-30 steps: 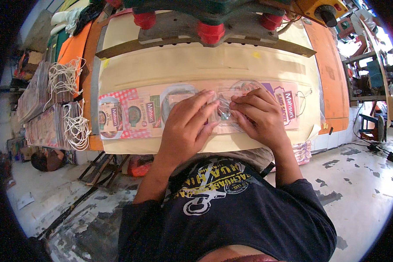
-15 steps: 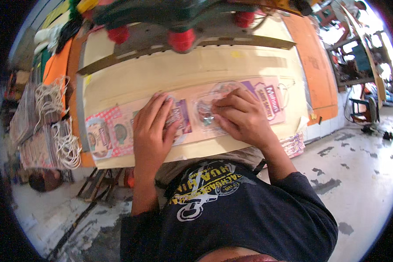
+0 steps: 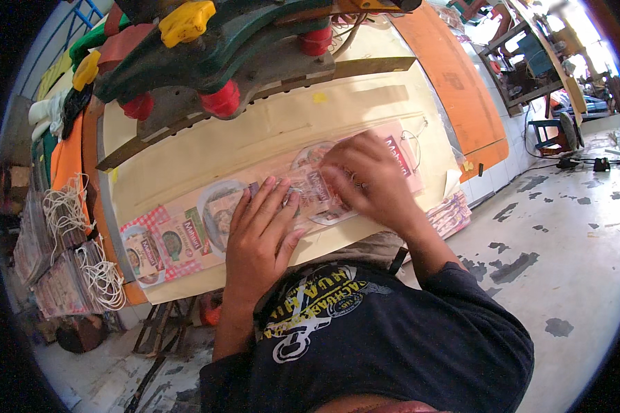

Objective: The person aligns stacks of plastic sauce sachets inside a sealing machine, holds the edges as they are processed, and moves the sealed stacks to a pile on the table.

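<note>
A long pink printed strip (image 3: 258,187) with pictures of food bowls lies on the cream-coloured board of the bench. My left hand (image 3: 262,224) rests on its middle, fingers stretched out, holding nothing visible. Over the strip's right part is my right hand (image 3: 372,182), its fingers bent downward and blurred; what they hold, if anything, is hidden. Small dark bits (image 3: 358,183) show beside the right palm, too blurred to identify. A thin cord (image 3: 415,141) loops from the strip's right end.
A green machine (image 3: 255,48) with red feet and yellow knobs overhangs the far side. In front of it runs a long metal bar (image 3: 365,69). Stacked printed sheets with white cords (image 3: 103,282) stand at the left. More printed pieces (image 3: 451,212) lie by the right near edge.
The view has turned, shifting the bench leftward. The clear plastic with shiny bits and the purple parts seen under my hands no longer show the same way. My left fingers have spread; my right hand has lifted slightly.
</note>
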A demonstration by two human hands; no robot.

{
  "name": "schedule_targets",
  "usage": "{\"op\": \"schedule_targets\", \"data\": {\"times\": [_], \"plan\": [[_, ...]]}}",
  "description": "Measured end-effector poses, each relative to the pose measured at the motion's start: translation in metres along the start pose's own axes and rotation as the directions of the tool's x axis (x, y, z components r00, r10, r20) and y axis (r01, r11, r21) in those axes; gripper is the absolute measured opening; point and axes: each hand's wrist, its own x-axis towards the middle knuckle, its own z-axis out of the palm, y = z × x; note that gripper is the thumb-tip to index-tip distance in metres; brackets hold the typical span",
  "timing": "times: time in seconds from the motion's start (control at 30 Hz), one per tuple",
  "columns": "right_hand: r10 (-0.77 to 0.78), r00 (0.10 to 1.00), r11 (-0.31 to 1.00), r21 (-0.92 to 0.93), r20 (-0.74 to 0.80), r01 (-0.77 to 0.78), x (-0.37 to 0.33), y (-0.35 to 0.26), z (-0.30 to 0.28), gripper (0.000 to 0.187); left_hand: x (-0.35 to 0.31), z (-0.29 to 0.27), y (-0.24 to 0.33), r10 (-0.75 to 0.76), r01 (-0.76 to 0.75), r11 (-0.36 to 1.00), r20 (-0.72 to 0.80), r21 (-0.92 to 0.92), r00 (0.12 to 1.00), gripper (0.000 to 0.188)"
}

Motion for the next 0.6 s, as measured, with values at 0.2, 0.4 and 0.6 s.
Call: {"op": "schedule_targets", "data": {"times": [0.2, 0.4, 0.6], "plan": [[0.267, 0.928, 0.809, -0.463, -0.260, -0.362, -0.009, 0.016, -0.039, 0.037, -0.004, 0.006, -0.002, 0.001, 0.000, 1.000, -0.024, 0.009, 1.000, 0.052], [0.588, 0.781, 0.671, -0.412, -0.213, -0.617, -0.021, 0.018, -0.054, 0.045, -0.001, 0.006, -0.001, 0.012, -0.012, 1.000, -0.046, 0.004, 0.999, 0.044], [0.678, 0.728, 0.733, 0.013, -0.102, -0.681, -0.022, 0.034, -0.062, 0.039, -0.004, 0.007, -0.001, 0.029, -0.030, 1.000, -0.089, -0.001, 0.996, 0.047]]}}
